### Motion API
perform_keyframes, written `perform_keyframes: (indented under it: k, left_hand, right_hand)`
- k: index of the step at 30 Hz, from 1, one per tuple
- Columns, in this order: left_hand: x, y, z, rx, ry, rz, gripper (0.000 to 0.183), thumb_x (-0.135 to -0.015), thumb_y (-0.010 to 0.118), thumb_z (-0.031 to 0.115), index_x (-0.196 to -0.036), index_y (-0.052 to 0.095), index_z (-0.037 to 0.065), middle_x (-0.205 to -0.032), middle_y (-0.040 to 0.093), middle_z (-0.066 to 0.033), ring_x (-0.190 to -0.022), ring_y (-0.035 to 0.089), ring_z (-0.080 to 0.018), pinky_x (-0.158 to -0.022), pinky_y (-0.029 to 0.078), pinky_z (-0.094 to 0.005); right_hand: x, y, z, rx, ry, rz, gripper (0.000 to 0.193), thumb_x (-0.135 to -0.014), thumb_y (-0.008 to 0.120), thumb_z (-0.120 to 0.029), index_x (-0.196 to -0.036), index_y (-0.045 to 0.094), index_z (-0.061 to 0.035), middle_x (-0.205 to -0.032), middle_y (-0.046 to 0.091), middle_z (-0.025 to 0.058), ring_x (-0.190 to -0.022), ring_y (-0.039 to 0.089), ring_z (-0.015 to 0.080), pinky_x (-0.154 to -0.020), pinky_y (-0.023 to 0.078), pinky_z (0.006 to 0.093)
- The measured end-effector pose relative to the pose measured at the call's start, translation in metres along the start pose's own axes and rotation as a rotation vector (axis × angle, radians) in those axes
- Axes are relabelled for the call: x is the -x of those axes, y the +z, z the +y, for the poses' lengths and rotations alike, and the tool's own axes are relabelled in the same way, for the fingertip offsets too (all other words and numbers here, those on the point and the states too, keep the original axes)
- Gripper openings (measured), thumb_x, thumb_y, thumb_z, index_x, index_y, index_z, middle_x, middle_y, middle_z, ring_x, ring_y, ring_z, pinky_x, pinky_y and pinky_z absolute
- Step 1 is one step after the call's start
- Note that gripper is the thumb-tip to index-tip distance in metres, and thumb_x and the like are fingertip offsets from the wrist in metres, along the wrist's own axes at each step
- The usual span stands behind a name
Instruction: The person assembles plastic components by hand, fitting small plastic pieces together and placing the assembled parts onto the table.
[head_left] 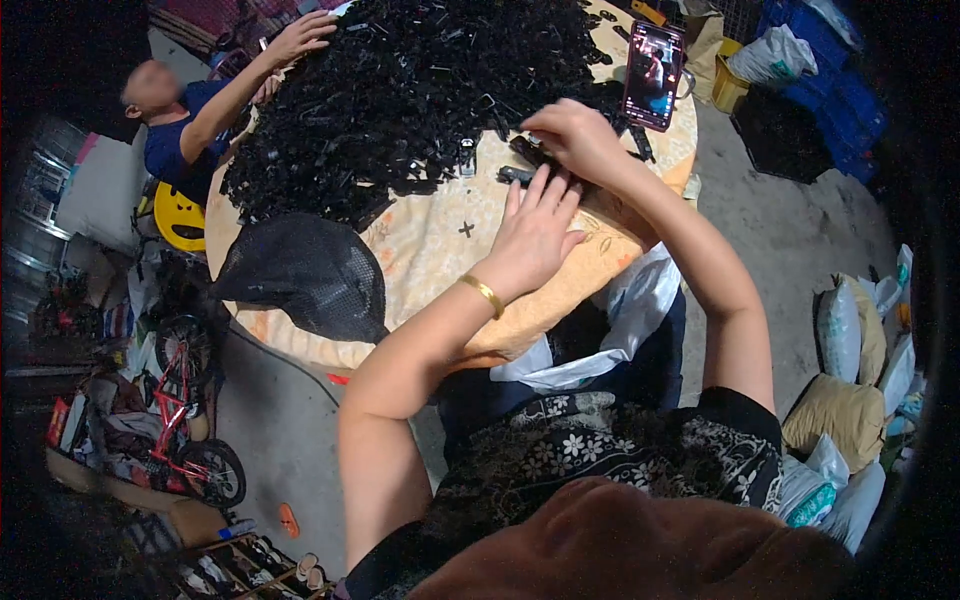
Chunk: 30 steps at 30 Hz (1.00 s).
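A large heap of small black plastic parts covers the far side of a round table with a patterned cream cloth. My left hand lies on the cloth, fingers stretched out, their tips beside a small black piece. Just beyond it, my right hand is held over the heap's near edge with its fingers bent together. Whatever they pinch is hidden. Another dark piece lies below those fingers. A black part with a silvery face sits left of my hands.
At the far left a person reaches a hand over the heap. A black mesh bag lies on the near left of the table. A phone with a lit screen stands at the right edge. Stuffed sacks sit on the floor.
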<state>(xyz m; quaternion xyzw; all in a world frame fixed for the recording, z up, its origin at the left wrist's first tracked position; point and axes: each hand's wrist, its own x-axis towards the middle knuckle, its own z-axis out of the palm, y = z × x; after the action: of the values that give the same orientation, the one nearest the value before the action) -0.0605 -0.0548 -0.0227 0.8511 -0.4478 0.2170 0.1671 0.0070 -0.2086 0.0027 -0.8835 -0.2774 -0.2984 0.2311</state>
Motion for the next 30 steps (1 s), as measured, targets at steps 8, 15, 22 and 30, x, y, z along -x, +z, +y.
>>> perform_keyframes:
  k: [8, 15, 22, 30]
  left_hand:
    - [0.006, -0.014, -0.012, -0.117, -0.128, -0.018, 0.023, -0.072, 0.06, 0.017, -0.09, 0.054, 0.004, -0.09, 0.054, -0.0121, -0.095, 0.048, -0.0295, -0.089, 0.032, -0.046]
    - [0.011, -0.023, -0.02, 0.017, -0.208, -0.044, 0.014, -0.067, 0.062, 0.009, -0.077, 0.054, 0.004, -0.081, 0.054, -0.0114, -0.084, 0.048, -0.0275, -0.078, 0.036, -0.0405]
    - [0.007, -0.02, -0.009, 0.12, -0.114, 0.063, 0.033, -0.069, 0.058, 0.005, -0.101, 0.052, 0.004, -0.081, 0.052, -0.013, -0.08, 0.048, -0.0285, -0.073, 0.039, -0.0379]
    - [-0.006, -0.047, -0.04, 0.684, -0.712, 0.44, 0.032, -0.079, 0.054, 0.003, -0.11, 0.048, -0.002, -0.086, 0.054, -0.0099, -0.075, 0.053, -0.0137, -0.065, 0.046, -0.025]
  right_hand:
    - [-0.058, 0.065, 0.001, 0.12, -0.158, -0.319, 0.036, -0.063, 0.059, -0.004, -0.099, 0.062, -0.0119, -0.089, 0.06, 0.0088, -0.087, 0.055, 0.0263, -0.077, 0.046, 0.0346]
    - [-0.058, 0.058, -0.01, -0.02, -0.121, -0.439, 0.033, -0.06, 0.07, -0.015, -0.09, 0.061, -0.0062, -0.087, 0.058, 0.0124, -0.084, 0.056, 0.0304, -0.074, 0.046, 0.0383]
    - [-0.037, 0.041, -0.001, -0.247, 0.066, -0.324, 0.044, -0.06, 0.071, -0.013, -0.099, 0.051, -0.0049, -0.086, 0.059, 0.0143, -0.082, 0.057, 0.0308, -0.071, 0.046, 0.0382]
    - [-0.011, 0.02, 0.012, -0.297, 0.09, -0.157, 0.048, -0.066, 0.064, -0.004, -0.112, 0.051, -0.0043, -0.1, 0.056, 0.0122, -0.087, 0.055, 0.0231, -0.077, 0.045, 0.0312]
